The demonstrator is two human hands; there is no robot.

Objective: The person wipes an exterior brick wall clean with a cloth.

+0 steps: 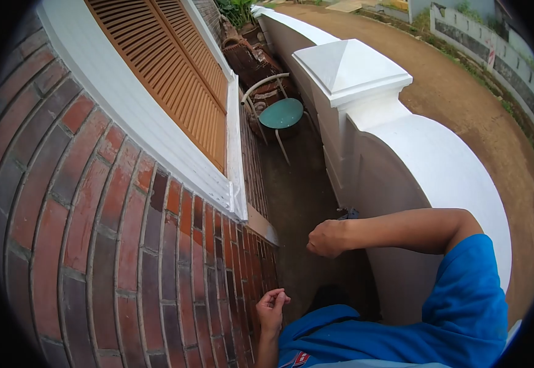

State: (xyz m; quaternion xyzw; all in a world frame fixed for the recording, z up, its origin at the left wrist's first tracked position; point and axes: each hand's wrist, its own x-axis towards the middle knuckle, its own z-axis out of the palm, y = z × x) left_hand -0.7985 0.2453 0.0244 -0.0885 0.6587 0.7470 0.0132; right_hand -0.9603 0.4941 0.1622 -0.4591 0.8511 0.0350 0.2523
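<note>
My right hand (327, 238) is held out over the narrow passage, its fingers curled into a fist beside the low wall. What it holds, if anything, is hidden; a small dark object shows behind the wrist. Lower down, my left hand (272, 306) is near the brick wall (150, 270), with thumb and fingers drawn together. Nothing can be made out between them. A blue sleeve (469, 288) covers my upper right arm.
Ahead in the passage stands a chair with a green seat (281, 113), with brown roof tiles (248, 61) behind it. A brown shuttered window (169, 67) is on the left. A white-topped wall (433, 147) runs along the right, beside a dirt road (457, 92).
</note>
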